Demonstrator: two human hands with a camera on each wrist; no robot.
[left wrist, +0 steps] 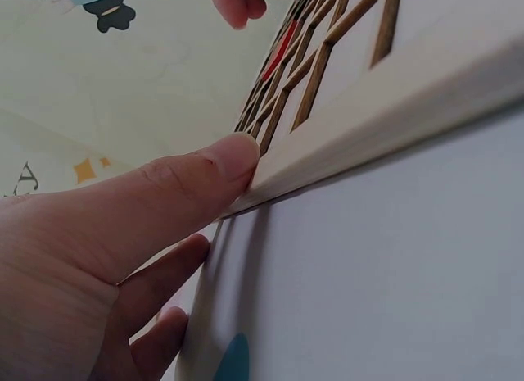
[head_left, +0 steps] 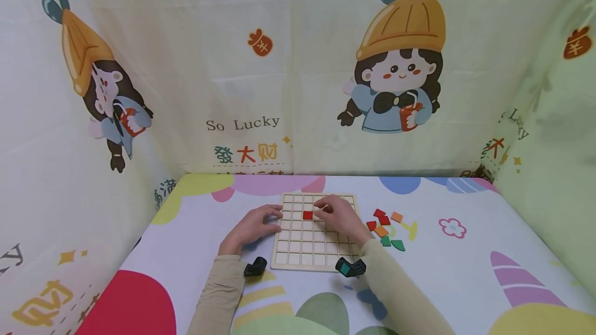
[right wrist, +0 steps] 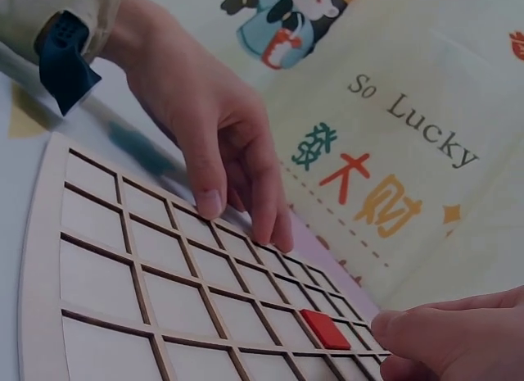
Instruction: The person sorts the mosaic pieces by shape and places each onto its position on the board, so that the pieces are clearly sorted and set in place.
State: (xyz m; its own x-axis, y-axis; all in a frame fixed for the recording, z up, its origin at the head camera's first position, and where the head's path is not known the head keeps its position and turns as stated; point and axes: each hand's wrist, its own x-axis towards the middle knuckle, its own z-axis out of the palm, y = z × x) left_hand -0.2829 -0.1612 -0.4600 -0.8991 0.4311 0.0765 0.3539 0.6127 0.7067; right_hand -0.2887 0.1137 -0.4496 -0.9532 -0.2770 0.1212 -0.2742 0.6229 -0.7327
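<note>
- The board (head_left: 307, 246) lies flat on the table (head_left: 465, 273), its grid nearly all bare; some cells on its right side are hidden by the right hand and arm.
- One red tile (head_left: 308, 215) sits in a cell left of the board's middle, towards the far edge.
- The left hand (head_left: 253, 224) touches the board's left edge, thumb and fingers extended and spread apart, gripping nothing; it seems to be steadying the board.
- The right hand (head_left: 336, 213) is over the board just beside the red tile, fingers bent, thumb and forefinger tips slightly apart; no piece shows between them.
- Loose red (head_left: 384, 219), orange (head_left: 397, 216) and green (head_left: 398, 245) pieces lie right of the board.
- The work looks barely begun: one tile set in, the loose pieces left to place.
</note>
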